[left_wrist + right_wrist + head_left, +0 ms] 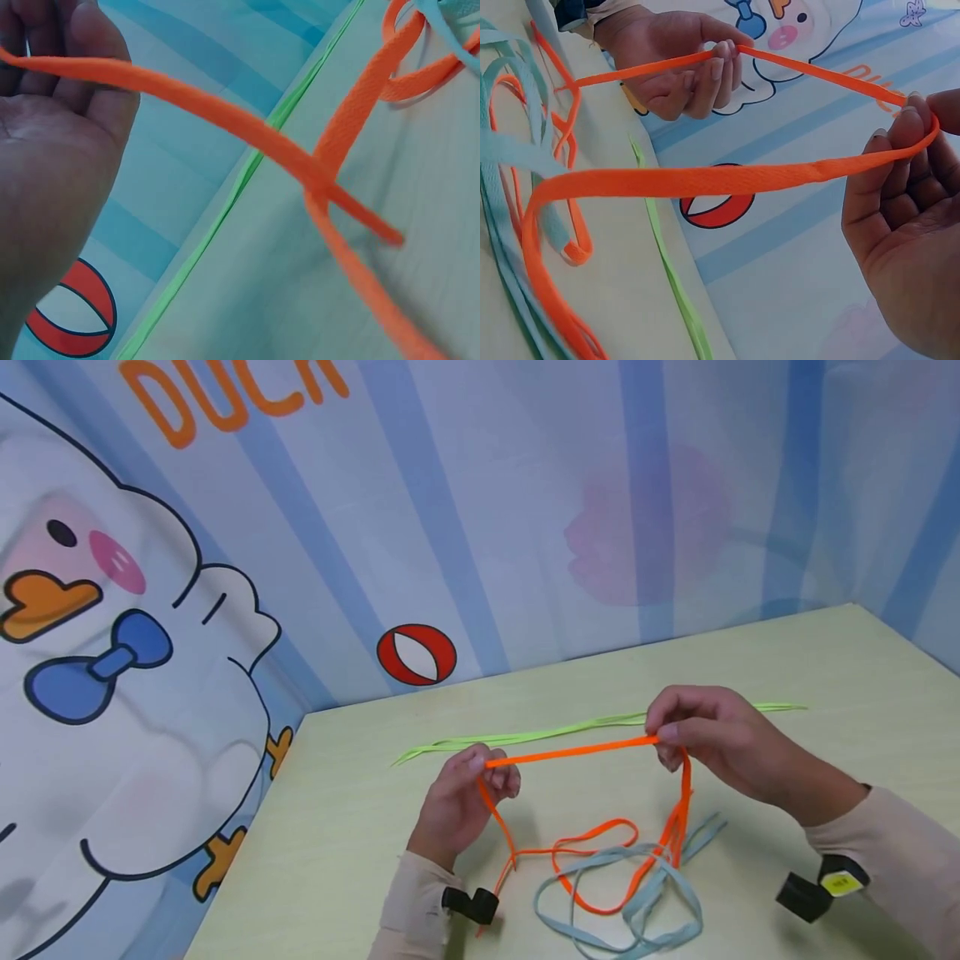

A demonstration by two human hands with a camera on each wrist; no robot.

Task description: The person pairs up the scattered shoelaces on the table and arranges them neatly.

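Between the two hands an orange shoelace [573, 751] is stretched nearly straight above the table. My left hand [463, 797] pinches it between thumb and fingers, and a tail drops from there to the tabletop. On the other side my right hand [712, 739] pinches the lace with thumb and forefinger, while several orange strands hang below it. The right wrist view shows both hands [907, 202] gripping the flat lace [705, 180]. Below them the rest of the orange lace lies looped over a tangled pale blue shoelace [693, 910].
A lime green shoelace [525, 737] lies stretched along the table behind the hands. The pale wooden table [315, 827] meets a backdrop [510, 510] printed with blue stripes, a duck and a red ball [417, 655]. Black wrist cameras [471, 906] sit on both sleeves.
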